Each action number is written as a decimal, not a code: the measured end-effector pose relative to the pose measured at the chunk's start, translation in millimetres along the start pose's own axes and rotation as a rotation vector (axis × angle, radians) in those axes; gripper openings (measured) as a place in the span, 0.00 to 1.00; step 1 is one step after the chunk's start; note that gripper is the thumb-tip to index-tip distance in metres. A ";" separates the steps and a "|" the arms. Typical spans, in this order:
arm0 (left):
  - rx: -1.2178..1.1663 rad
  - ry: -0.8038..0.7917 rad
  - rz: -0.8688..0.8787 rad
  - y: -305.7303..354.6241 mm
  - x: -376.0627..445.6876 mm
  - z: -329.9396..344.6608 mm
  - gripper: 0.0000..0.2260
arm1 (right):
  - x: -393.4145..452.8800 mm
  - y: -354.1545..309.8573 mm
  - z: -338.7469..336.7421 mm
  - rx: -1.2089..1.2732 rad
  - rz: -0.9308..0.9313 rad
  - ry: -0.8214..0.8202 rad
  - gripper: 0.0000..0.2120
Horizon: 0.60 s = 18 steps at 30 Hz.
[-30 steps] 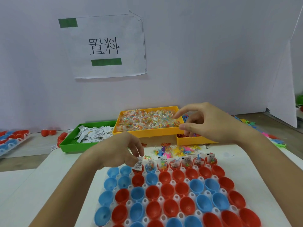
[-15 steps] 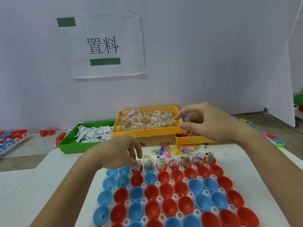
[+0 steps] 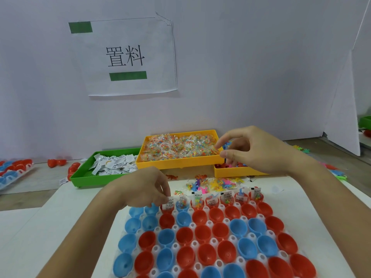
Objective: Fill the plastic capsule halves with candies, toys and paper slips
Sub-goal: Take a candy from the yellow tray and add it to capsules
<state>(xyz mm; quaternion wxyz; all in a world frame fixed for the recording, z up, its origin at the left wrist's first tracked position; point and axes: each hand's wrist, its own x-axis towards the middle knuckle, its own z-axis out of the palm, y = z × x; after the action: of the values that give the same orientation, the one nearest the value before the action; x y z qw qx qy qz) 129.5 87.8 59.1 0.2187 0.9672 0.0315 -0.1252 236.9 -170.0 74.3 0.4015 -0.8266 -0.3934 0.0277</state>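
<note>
**Left hand sets a slip in the far row, right hand hovers over the candy tray**

The left hand [image 3: 144, 189] has its fingers curled downward, thumb and forefinger pinching a small white printed paper slip [image 3: 169, 203] that stands in a red plastic capsule half [image 3: 167, 208] at the far row of the white moulded holder tray [image 3: 202, 245]. To the right of that hand, along the same far row, the filled capsule halves [image 3: 226, 199] each show an upright slip and bits of coloured candy or toy. Nearer the person than the hand, the remaining rows hold red and blue open capsule halves [image 3: 204, 231], all showing bare insides.

The right hand [image 3: 259, 151] hangs above and beyond the holder tray, its forefinger stretched out and the thumb held a narrow gap below it; whether anything sits between them cannot be told. Its fingertips are at the right edge of the orange rectangular plastic tray of clear-wrapped multicoloured candies [image 3: 180, 149]. Under this hand lies a second orange plastic tray [image 3: 236, 172] with small coloured toys. Between the two hands, on the white table surface [image 3: 80, 213], is a loose heap of small bright plastic toy figures [image 3: 214, 183].

Beyond the left hand sits a green rectangular plastic tray of white paper slips [image 3: 108, 167]. On the wall behind is a white paper sign with black characters [image 3: 124, 57].
</note>
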 end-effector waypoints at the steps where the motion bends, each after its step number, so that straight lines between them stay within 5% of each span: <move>1: 0.027 -0.006 -0.005 0.1 -0.1 0.4 0.06 | 0.0 0.5 -0.4 -0.002 0.001 0.000 0.06; 18: 0.088 -0.002 -0.048 -5.3 -3.6 -2.7 0.12 | -4.4 12.4 -17.6 -0.101 0.061 0.055 0.02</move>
<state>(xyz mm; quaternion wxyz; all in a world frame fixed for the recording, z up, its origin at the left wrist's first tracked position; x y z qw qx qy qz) 126.0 93.7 60.1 0.1727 0.9748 0.0488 -0.1327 248.1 -188.8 76.5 0.3691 -0.8579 -0.3575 -0.0027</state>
